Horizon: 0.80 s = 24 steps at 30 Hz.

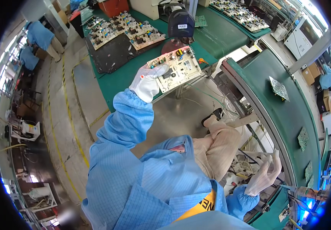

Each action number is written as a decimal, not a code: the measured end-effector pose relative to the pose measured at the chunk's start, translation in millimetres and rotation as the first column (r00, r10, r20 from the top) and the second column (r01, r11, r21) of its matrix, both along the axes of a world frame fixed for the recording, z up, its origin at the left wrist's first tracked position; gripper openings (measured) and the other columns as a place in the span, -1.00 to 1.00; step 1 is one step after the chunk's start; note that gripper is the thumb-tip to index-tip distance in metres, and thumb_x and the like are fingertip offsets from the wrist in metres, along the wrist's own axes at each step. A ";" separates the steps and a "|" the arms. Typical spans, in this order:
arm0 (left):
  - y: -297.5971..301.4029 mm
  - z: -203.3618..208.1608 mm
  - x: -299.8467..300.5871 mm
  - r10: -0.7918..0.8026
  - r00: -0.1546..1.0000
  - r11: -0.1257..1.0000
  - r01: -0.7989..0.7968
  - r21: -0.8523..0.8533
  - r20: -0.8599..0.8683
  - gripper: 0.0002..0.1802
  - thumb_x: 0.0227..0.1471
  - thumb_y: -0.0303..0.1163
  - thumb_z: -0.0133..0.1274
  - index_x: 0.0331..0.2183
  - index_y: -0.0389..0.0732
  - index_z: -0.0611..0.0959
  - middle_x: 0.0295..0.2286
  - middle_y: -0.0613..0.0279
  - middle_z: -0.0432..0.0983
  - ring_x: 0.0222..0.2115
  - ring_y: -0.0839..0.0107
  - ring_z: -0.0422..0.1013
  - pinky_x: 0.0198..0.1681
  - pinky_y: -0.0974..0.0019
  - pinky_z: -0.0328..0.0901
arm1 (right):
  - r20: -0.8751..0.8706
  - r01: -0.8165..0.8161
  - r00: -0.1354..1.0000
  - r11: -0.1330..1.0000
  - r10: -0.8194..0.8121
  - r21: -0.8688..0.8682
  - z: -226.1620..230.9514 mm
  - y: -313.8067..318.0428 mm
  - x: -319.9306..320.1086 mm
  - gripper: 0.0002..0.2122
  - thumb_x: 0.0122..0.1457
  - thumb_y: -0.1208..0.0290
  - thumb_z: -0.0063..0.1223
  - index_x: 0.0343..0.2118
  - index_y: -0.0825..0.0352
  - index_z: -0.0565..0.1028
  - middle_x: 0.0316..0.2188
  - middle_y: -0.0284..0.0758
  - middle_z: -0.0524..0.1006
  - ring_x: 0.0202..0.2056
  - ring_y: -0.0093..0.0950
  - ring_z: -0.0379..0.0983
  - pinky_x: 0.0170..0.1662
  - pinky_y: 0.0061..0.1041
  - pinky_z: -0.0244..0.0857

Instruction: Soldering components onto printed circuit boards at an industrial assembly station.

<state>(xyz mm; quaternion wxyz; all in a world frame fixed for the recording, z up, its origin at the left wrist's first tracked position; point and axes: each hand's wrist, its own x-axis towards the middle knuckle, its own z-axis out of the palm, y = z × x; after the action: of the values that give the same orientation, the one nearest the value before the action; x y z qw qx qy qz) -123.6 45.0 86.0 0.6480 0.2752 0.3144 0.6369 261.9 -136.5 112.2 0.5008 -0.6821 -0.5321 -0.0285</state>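
My left hand (146, 81), in a white glove, grips the left edge of a cream circuit board (179, 71). The board is held up and tilted over the near edge of the green-topped table, its component side in view. Just beyond it stands a dark rounded device (181, 27) with a white label. Low on the right is my right hand (265, 174), also gloved, with its fingers partly curled and apart and nothing seen in them. It is close to the inner edge of the green conveyor belt (288, 119).
Several populated circuit boards (125, 28) lie on the table and its black mat (113, 57). Separate green boards (278, 88) ride on the conveyor. More boards (240, 13) fill the far right bench. Loose cables (228, 105) hang below the table. A person (41, 36) in blue is far left.
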 end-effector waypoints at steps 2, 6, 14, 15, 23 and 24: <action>0.0 0.1 -2.4 0.042 0.996 0.999 -0.045 -0.030 -0.076 -0.61 -0.01 -0.46 0.19 -0.13 -0.38 0.50 -0.24 0.12 0.54 -0.28 0.40 0.51 -0.17 0.34 0.43 | 0.027 0.010 1.000 1.000 -0.010 -0.015 -4.0 -1.0 1.3 -0.70 0.26 0.47 -0.10 0.04 0.44 0.34 0.02 -0.18 0.40 -0.14 -0.43 0.44 -0.07 -0.50 0.40; 4.2 -3.9 -4.6 0.072 0.983 0.997 -0.073 0.005 -0.170 -0.61 -0.03 -0.40 0.22 -0.15 -0.37 0.54 -0.27 0.14 0.56 -0.29 0.43 0.52 -0.20 0.39 0.42 | -0.121 0.000 0.993 1.000 0.003 0.021 -4.9 2.6 -5.2 -0.72 0.26 0.47 -0.09 0.01 0.43 0.36 0.00 -0.18 0.42 -0.18 -0.44 0.47 -0.12 -0.53 0.42; 1.7 2.2 -2.6 0.089 0.979 0.995 -0.081 0.049 -0.185 -0.64 -0.01 -0.38 0.20 -0.17 -0.36 0.58 -0.27 0.09 0.58 -0.30 0.43 0.52 -0.22 0.42 0.41 | -0.088 -0.005 0.996 1.000 0.007 0.025 -13.7 4.6 2.4 -0.74 0.26 0.46 -0.09 -0.01 0.40 0.38 -0.01 -0.22 0.42 -0.23 -0.50 0.48 -0.22 -0.58 0.48; -0.1 4.7 -0.7 0.104 0.984 0.994 -0.098 0.050 -0.147 -0.66 0.00 -0.39 0.19 -0.17 -0.35 0.58 -0.27 0.09 0.57 -0.30 0.43 0.52 -0.22 0.42 0.42 | -0.086 -0.004 0.996 1.000 0.006 0.025 -15.2 4.4 3.9 -0.74 0.26 0.46 -0.09 -0.01 0.40 0.38 -0.01 -0.22 0.42 -0.23 -0.50 0.48 -0.22 -0.58 0.48; 22.3 -26.5 -20.0 0.122 0.967 0.985 -0.091 0.146 -0.225 -0.68 0.06 -0.35 0.13 -0.18 -0.35 0.59 -0.28 0.17 0.57 -0.31 0.49 0.51 -0.21 0.44 0.40 | -0.063 0.005 0.998 1.000 -0.004 0.009 -16.5 2.9 3.6 -0.73 0.27 0.47 -0.12 0.01 0.38 0.37 -0.02 -0.22 0.41 -0.21 -0.45 0.49 -0.24 -0.58 0.49; 22.1 -25.1 -20.1 0.100 0.981 0.992 -0.087 0.088 -0.168 -0.65 0.07 -0.39 0.12 -0.12 -0.38 0.54 -0.25 0.14 0.55 -0.27 0.42 0.51 -0.16 0.37 0.41 | -0.061 0.006 0.998 1.000 -0.006 0.010 -16.4 2.2 3.8 -0.73 0.27 0.47 -0.12 0.01 0.38 0.37 -0.02 -0.22 0.41 -0.21 -0.45 0.49 -0.24 -0.58 0.49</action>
<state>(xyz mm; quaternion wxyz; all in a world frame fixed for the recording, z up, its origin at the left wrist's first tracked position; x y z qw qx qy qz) -143.8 67.1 60.9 0.5761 0.3399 0.3558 0.6526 265.7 -134.3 95.8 0.5202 -0.6817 -0.5144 -0.0119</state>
